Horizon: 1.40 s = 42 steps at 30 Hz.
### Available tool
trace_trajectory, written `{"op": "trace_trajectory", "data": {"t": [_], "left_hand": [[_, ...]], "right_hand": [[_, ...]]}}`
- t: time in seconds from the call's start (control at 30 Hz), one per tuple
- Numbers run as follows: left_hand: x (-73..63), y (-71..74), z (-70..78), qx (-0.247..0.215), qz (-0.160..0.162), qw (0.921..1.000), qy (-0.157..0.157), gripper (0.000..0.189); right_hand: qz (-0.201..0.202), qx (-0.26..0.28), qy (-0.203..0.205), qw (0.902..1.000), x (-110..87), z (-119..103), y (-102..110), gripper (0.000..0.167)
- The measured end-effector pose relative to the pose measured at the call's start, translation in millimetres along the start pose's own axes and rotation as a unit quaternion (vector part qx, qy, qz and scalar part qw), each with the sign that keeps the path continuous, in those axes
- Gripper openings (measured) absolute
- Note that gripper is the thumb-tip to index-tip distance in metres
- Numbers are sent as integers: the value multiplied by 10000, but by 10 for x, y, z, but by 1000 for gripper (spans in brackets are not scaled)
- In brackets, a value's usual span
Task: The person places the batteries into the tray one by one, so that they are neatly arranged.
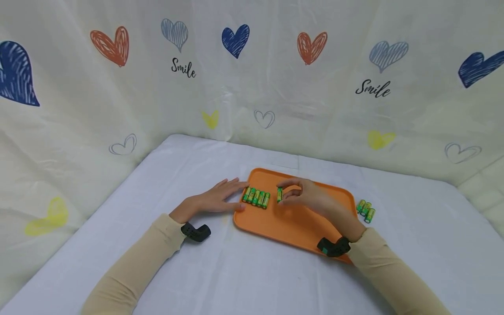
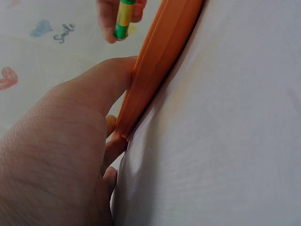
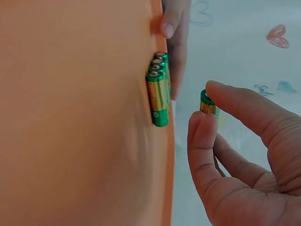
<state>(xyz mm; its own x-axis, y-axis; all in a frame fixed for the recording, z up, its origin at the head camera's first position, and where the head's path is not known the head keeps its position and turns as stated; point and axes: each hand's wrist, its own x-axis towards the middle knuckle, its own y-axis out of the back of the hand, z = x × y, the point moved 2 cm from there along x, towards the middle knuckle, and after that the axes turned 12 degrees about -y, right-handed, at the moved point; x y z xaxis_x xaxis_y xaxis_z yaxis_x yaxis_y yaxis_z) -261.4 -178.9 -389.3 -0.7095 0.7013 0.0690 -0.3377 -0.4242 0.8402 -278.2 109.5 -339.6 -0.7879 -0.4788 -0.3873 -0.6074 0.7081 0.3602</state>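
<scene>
My right hand (image 1: 309,195) pinches a green and gold battery (image 1: 280,194) between thumb and fingers above the orange tray (image 1: 283,227). In the right wrist view the held battery (image 3: 208,102) stands upright, apart from the row. Several matching batteries (image 1: 256,197) lie side by side in a row at the tray's left end. My left hand (image 1: 216,197) rests at the tray's left edge, fingers extended and thumb spread. The left wrist view shows its thumb (image 2: 110,77) against the tray's outer rim (image 2: 157,61).
Three more batteries (image 1: 365,211) lie on the white tablecloth (image 1: 252,280) just beyond the tray's right edge. Behind the table hangs a pale curtain (image 1: 275,87) printed with hearts. A black wrist device (image 1: 334,247) hangs over the tray's near right side.
</scene>
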Motion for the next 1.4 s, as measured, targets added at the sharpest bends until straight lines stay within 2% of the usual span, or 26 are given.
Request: {"op": "trace_trajectory", "data": {"t": [0.33,0.77,1.4], "left_hand": [[15,-12,-21,15,5,10000,-28,77],[-1,2,17,9,59,9999,-110,75],[-12,13,32,14,40,10000,-50,76]], "right_hand": [[-197,-278,13,9994,145,40,-109,50],[-85,-537,-83,9985,206,-8,-169,51],[-129,-442,165,9988,202,68,-92,49]]}}
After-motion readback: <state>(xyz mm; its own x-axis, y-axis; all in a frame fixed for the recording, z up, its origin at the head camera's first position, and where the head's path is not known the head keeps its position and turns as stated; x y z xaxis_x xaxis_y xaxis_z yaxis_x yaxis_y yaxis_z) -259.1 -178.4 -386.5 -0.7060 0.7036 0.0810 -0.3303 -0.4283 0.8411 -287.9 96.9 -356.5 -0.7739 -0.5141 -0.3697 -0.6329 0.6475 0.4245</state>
